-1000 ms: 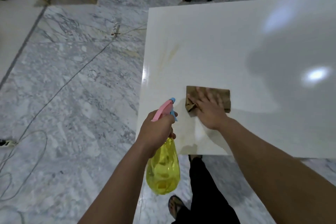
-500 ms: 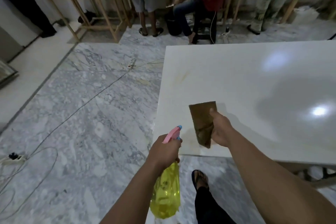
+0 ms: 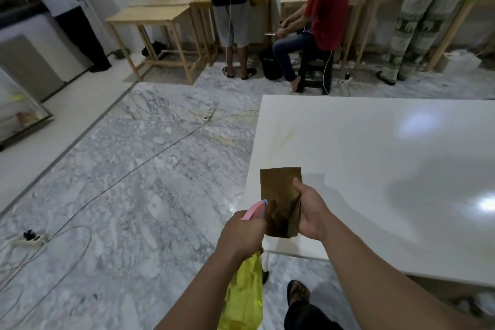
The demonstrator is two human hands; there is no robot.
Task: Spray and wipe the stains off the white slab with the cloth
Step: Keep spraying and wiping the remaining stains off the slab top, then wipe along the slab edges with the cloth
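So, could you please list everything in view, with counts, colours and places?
White slab: one, white, right, yellowish stain near its left edge.
Cloth: one, brown, held above the slab's near-left corner.
Spray bottle: one, yellow with pink trigger, bottom centre.
Wooden tables: several, pale, by the far wall.
Other people: four partly seen, far side.
Cables: several, on the marble floor.
Left hand: grips the bottle.
Right hand: holds the cloth.

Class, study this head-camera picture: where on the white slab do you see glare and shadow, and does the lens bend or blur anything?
Head view: two bright glare patches sit on the white slab, one far and one near its right edge; a broad soft shadow darkens the slab between them; the wide lens bows the slab's edges and the floor lines; the upper-left corner is smeared, while the cloth is fairly sharp.
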